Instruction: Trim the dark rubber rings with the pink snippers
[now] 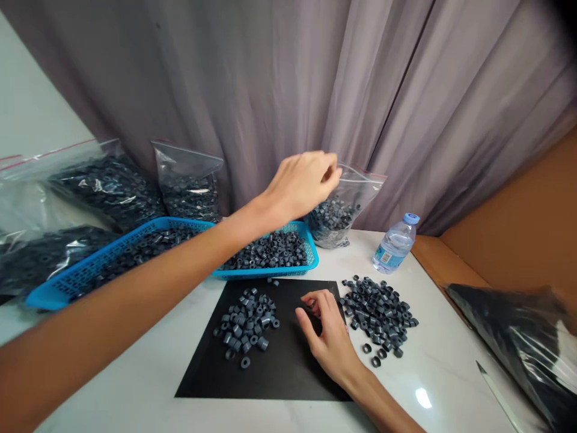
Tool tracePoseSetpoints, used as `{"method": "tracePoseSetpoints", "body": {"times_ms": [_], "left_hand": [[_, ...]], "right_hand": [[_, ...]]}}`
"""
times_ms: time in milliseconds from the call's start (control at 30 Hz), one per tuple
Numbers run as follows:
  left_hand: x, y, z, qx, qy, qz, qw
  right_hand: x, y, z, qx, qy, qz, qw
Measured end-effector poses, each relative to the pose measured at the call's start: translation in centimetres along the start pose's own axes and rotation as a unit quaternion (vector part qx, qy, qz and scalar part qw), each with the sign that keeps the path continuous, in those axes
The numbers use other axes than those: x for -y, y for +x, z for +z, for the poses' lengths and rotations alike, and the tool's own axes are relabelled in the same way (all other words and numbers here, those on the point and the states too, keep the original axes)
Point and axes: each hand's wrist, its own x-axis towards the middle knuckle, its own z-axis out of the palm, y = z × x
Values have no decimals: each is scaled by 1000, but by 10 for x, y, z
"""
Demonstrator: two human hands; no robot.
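Note:
My left hand (pixel 304 180) reaches far across to the upper left corner of a clear zip bag (pixel 336 213) that stands partly filled with small dark grey rings. Its fingers are curled, and what they hold, if anything, is hidden. My right hand (pixel 329 337) rests over the right side of a black mat (pixel 288 376), thumb apart from loosely bent fingers, and no part shows in it. To its left on the mat lies a pile of short dark grey tubes (pixel 247 322). A pile of thinner-walled rings (pixel 381 313) spreads to its right on the white table.
Behind the mat stand a blue basket (pixel 311 249) and another blue basket (pixel 49 294), both holding grey parts. Filled bags (pixel 192 192) line the back left. A water bottle (pixel 395 243), a knife-like tool (pixel 498 394) and a dark plastic bag (pixel 509 337) are on the right.

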Motion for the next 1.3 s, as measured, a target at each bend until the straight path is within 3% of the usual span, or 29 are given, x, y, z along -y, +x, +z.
{"method": "tracePoseSetpoints", "body": {"times_ms": [67,200,267,367,533,767,1033,1300], "left_hand": [[9,-62,1,18,-57,-11,998],[36,-175,15,97,-181,-116,972],[48,-211,23,114,-211,-151,959],[61,-239,34,124,-238,-173,948],[69,-252,51,138,-217,-140,956],[65,-256,54,127,-234,-128,955],[60,-255,57,112,-271,-143,945],[43,-256,55,113,-255,-122,952]], "right_hand": [[4,-2,-2,43,-21,-35,998],[10,-5,-3,131,-74,-115,982],[12,-6,-1,156,-96,-137,973],[14,-5,4,174,-120,-155,965],[19,-5,14,194,-140,-188,953],[14,-9,25,149,-119,-147,971],[17,-7,16,81,9,-75,994],[22,-11,13,80,52,-48,994]]}}
